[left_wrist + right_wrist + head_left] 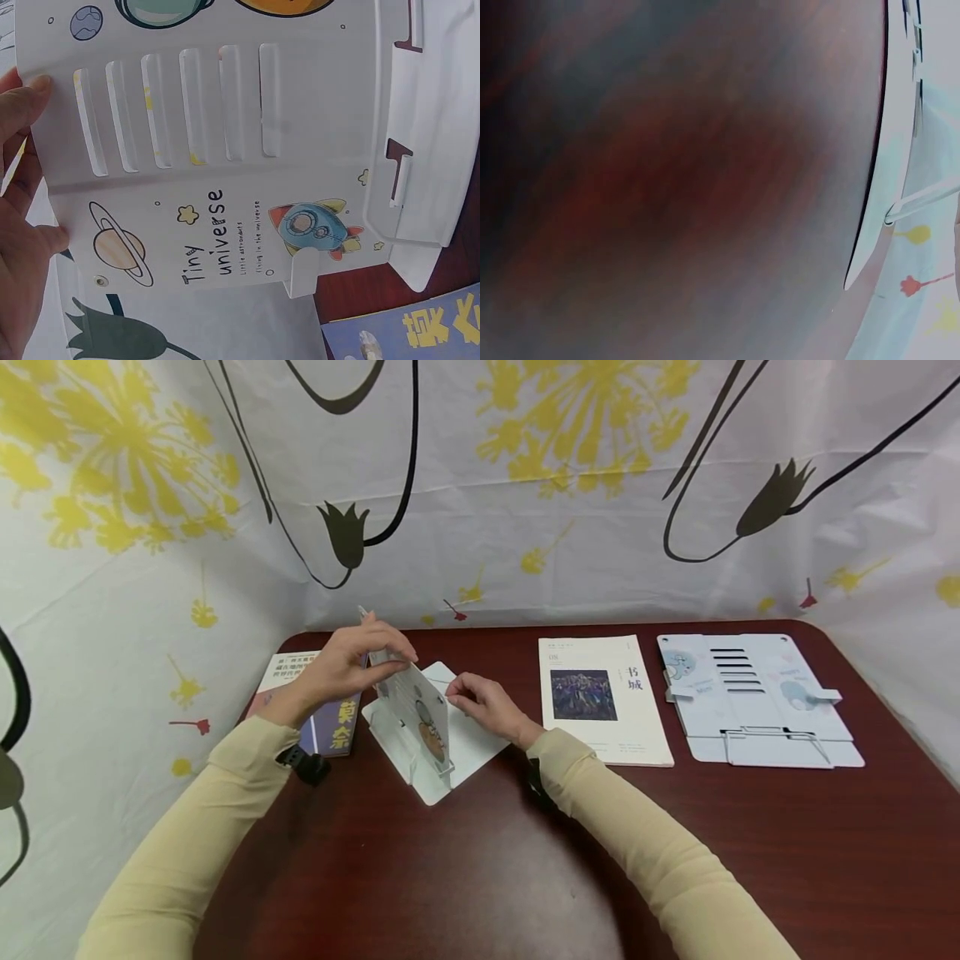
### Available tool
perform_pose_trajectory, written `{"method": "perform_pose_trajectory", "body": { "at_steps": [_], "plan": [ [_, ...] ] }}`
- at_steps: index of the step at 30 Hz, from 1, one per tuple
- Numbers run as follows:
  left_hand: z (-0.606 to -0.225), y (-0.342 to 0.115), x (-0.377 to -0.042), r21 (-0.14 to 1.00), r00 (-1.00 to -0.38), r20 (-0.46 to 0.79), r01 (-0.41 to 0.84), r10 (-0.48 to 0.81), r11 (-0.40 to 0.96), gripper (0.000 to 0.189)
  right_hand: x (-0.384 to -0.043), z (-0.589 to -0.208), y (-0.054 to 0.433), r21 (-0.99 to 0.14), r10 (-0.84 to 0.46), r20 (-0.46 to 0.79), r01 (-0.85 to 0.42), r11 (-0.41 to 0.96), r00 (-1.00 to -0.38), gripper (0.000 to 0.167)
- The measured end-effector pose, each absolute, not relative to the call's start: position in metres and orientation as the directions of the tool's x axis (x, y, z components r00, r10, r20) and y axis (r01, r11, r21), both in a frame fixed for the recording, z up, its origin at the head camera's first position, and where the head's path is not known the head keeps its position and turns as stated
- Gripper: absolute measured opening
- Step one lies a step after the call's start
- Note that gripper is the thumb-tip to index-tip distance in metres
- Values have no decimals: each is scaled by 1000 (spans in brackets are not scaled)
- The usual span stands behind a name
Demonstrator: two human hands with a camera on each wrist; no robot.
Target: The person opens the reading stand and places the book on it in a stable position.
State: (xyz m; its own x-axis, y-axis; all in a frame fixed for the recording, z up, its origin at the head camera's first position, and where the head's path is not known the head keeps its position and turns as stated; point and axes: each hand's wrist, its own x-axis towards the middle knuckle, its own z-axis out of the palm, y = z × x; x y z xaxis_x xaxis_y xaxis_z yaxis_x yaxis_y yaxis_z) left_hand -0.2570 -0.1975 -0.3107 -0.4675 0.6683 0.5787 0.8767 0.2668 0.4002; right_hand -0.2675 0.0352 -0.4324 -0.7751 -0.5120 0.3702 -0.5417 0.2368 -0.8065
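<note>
A white book stand (427,714) with cartoon planets and a rocket stands on the table, its slotted panel (202,180) raised steeply from the flat base plate (472,756). My left hand (345,660) grips the panel's top edge, with fingertips and thumb showing at the left of the left wrist view. Behind the panel is my right hand (491,706), its fingers curled in at the stand's thin wire leg (926,199). That leg runs up from the base plate in the right wrist view, where the hand itself is nearly all out of frame.
A purple and white book (330,727) lies partly under my left forearm. Right of the stand is a white book (600,743) with a dark picture. Farther right, another stand (757,693) lies folded flat. A patterned cloth (450,518) hangs behind the table.
</note>
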Motion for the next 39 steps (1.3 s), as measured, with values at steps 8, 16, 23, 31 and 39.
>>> {"method": "perform_pose_trajectory", "body": {
  "at_steps": [8,16,23,31,39],
  "plan": [
    [-308,-185,-269,366,-442,576,892,688,266,25,-269,-430,38,-836,-499,348,-504,217,-793,6],
    [-307,-175,-279,374,-454,538,884,710,282,20,-270,-428,41,-851,-476,328,-474,228,-816,9],
    [-310,-168,-285,390,-459,524,878,718,277,17,-272,-432,42,-858,-471,339,-473,201,-815,16],
    [-313,-161,-286,437,-475,486,859,734,266,15,-270,-437,42,-888,-498,302,-430,163,-813,35],
    [-313,-160,-283,446,-486,468,851,738,277,16,-269,-435,44,-934,-495,274,-350,66,-825,23]
  ]
}}
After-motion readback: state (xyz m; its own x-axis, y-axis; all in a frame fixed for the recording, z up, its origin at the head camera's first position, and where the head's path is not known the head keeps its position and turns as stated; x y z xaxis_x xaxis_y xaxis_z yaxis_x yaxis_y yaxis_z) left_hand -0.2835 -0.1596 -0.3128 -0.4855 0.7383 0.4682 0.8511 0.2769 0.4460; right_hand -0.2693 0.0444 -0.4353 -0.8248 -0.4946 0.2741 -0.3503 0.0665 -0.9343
